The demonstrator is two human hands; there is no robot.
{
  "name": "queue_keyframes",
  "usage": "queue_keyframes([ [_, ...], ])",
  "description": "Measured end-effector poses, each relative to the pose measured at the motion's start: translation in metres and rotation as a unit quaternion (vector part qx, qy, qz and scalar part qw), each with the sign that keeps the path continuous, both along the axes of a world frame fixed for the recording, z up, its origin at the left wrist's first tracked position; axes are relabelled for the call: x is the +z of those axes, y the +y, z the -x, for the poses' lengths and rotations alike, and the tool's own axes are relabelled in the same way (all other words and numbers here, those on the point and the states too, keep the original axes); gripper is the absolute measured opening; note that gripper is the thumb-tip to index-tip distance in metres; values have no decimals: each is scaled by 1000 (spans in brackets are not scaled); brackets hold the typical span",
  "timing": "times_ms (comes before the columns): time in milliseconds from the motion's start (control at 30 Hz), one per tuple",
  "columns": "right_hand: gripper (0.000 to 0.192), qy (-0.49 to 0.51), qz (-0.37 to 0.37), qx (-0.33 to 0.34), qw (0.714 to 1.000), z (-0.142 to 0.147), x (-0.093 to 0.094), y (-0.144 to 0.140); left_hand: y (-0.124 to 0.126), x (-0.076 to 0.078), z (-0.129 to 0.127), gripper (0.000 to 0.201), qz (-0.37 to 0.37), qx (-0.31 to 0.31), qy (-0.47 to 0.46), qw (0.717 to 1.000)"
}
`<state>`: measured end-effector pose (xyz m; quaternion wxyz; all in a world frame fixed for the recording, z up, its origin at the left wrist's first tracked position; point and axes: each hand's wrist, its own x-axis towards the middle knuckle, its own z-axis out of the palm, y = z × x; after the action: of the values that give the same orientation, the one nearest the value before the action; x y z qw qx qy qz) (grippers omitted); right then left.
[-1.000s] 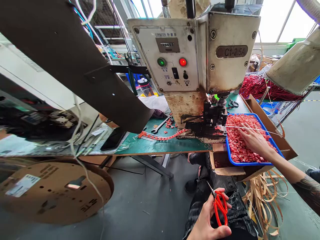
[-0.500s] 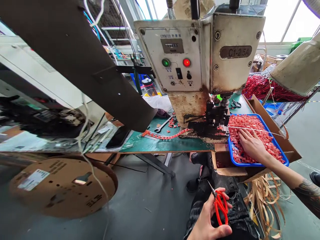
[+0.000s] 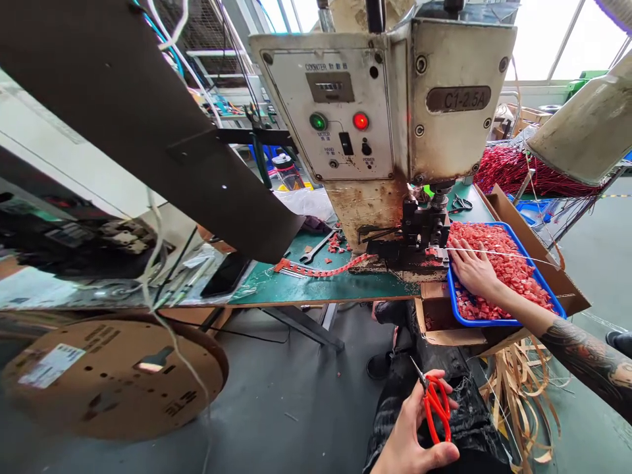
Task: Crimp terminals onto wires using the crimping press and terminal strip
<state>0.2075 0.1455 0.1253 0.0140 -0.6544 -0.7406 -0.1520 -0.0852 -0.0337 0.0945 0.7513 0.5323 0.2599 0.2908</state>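
My left hand (image 3: 412, 431) is low over my lap, closed around a pair of scissors (image 3: 438, 409) with red handles. Their short metal blades point up and away from me. On a heap of small red pieces (image 3: 518, 280), my right hand (image 3: 474, 268) lies flat with its fingers stretched out. These pieces fill a blue tray (image 3: 513, 323), and the hand is at its left part, near the press machine's die (image 3: 437, 255). A thin white strand (image 3: 513, 254) runs from the die across the tray, above the pieces.
The press machine (image 3: 330, 112) with lit green and red lamps stands on a green table (image 3: 257, 286). A red-marked strip (image 3: 336, 270) and a wrench (image 3: 316, 249) lie left of it. A cardboard box (image 3: 457, 338) holds the tray. A large cardboard reel (image 3: 118, 388) is at left.
My right hand has slid left across the red pieces, toward the die. My left hand and the scissors stay in place. The view has shifted slightly.
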Motion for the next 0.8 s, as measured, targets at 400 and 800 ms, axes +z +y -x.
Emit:
queue_keyframes([
  [400,50,17,-8,-26,999,11,12,0,-1,-2,6,102,-5,19,3,1000],
  [800,43,167,120,98,974,-59,130,-22,0,-18,24,97,13,35,-16,999],
])
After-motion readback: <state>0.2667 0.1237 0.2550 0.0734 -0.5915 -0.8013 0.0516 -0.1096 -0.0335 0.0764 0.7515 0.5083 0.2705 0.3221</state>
